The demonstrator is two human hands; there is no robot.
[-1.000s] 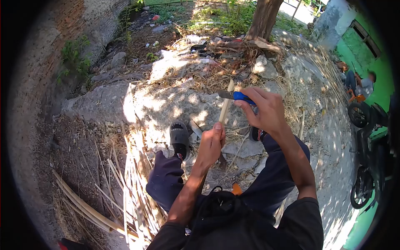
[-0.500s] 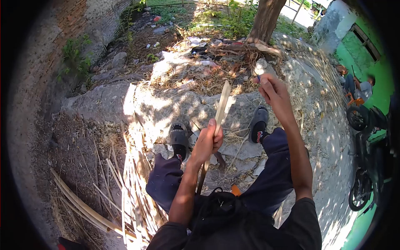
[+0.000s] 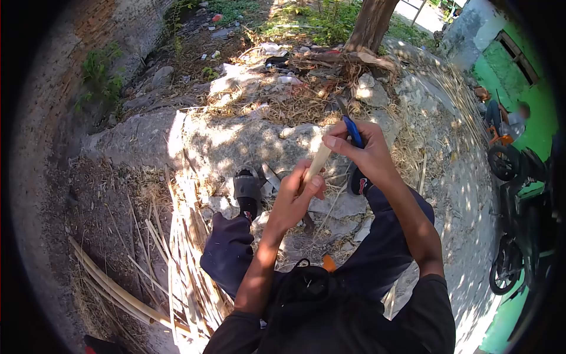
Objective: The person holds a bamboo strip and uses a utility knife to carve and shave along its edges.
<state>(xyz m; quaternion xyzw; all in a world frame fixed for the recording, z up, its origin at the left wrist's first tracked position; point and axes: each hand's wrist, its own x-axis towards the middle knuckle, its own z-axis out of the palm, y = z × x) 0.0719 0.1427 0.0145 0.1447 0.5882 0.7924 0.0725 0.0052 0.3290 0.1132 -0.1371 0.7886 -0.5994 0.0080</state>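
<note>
My left hand (image 3: 298, 197) is closed around a flat, pale bamboo strip (image 3: 319, 163), which slants up toward my right hand. My right hand (image 3: 368, 150) holds a knife with a blue handle (image 3: 352, 131), its dark, narrow blade pointing up and away from the strip. The thumb and fingertips of that same hand pinch the strip's upper end. Below my left hand, the strip's lower part is hidden. Between my feet lies a flat, blade-like piece (image 3: 270, 177); I cannot make out what it is.
Many split bamboo strips (image 3: 191, 265) lie to my left, beside longer curved poles (image 3: 118, 295). A stone ledge (image 3: 236, 144) with dry scraps runs ahead, below a tree trunk (image 3: 372, 26). At right are a motorbike (image 3: 516, 218) and a seated person (image 3: 513, 121).
My right hand has come down and left, from apart to touching the strip's upper end. The blue knife now shows more fully. My left hand has turned slightly, tilting the strip to the right.
</note>
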